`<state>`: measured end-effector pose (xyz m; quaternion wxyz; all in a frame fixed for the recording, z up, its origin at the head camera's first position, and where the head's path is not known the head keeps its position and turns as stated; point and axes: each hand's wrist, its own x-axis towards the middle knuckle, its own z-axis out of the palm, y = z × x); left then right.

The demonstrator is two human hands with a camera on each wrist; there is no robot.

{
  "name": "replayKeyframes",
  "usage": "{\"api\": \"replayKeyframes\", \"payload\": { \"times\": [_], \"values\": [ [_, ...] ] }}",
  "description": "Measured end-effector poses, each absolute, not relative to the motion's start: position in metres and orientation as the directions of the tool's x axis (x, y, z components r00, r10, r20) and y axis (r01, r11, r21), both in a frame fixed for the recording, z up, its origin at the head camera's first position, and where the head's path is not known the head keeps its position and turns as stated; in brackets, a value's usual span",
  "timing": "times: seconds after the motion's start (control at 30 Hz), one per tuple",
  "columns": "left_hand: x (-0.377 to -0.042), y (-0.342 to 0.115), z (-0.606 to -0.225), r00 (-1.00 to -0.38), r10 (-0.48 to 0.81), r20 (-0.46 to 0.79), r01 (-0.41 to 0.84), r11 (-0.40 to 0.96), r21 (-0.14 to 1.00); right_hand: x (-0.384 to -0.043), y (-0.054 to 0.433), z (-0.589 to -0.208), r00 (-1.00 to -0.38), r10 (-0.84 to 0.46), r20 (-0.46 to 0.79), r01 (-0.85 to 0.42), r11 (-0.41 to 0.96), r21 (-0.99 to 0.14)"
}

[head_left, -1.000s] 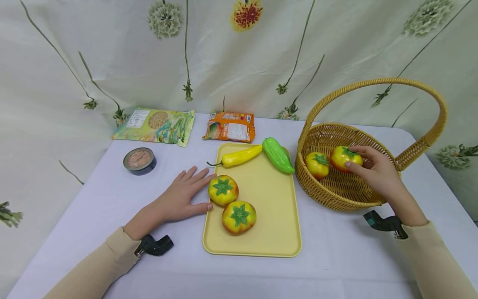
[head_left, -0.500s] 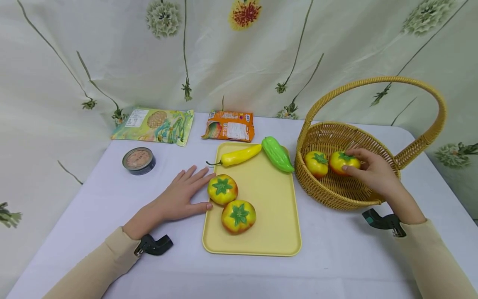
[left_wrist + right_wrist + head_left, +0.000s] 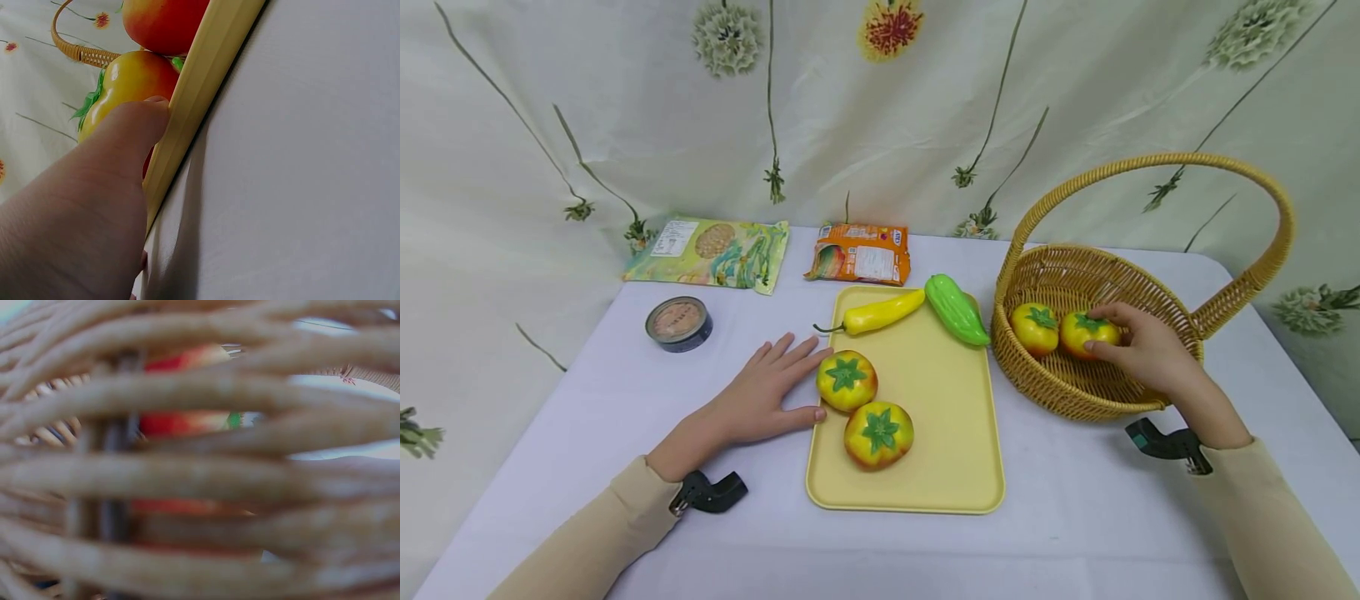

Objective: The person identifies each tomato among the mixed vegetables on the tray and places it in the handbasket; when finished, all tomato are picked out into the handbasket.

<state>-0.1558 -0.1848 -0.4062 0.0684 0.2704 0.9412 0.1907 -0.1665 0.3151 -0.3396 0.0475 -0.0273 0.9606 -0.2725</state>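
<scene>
Inside the wicker basket [image 3: 1045, 392] at the right, my right hand [image 3: 1150, 346] holds a yellow-orange persimmon [image 3: 1077, 337] between thumb and fingers, low over the basket floor. Beside it sits another persimmon [image 3: 1034, 330]. Blurred basket weave [image 3: 200, 481] fills the right wrist view, with red of the fruit showing through its gaps. My left hand [image 3: 763, 400] lies spread at the left edge of the yellow tray [image 3: 955, 467]. Its thumb [image 3: 140, 122] rests at the tray rim, close to two persimmons [image 3: 847, 381] on the tray; fingertips are partly hidden in the left wrist view.
A yellow chili pepper [image 3: 883, 313] and a green pepper [image 3: 957, 310] lie at the tray's far end. Behind stand an orange packet [image 3: 859, 254] and a green packet [image 3: 711, 252]. A round can [image 3: 679, 323] is at the left. The basket's tall handle [image 3: 1157, 162] arches over it.
My right hand has lowered the persimmon deeper into the basket, towards its floor beside the other one. The left hand and the tray have stayed put.
</scene>
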Motion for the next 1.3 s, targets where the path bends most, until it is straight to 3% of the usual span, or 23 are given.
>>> {"api": "replayKeyframes", "payload": {
  "times": [1.3],
  "values": [
    [-0.1551, -0.1847, -0.4053, -0.847, 0.530, -0.029, 0.477, 0.783, 0.399, -0.1659, 0.3139, -0.3403, -0.995, -0.087, -0.042, -0.053, 0.860, -0.507]
  ]
}}
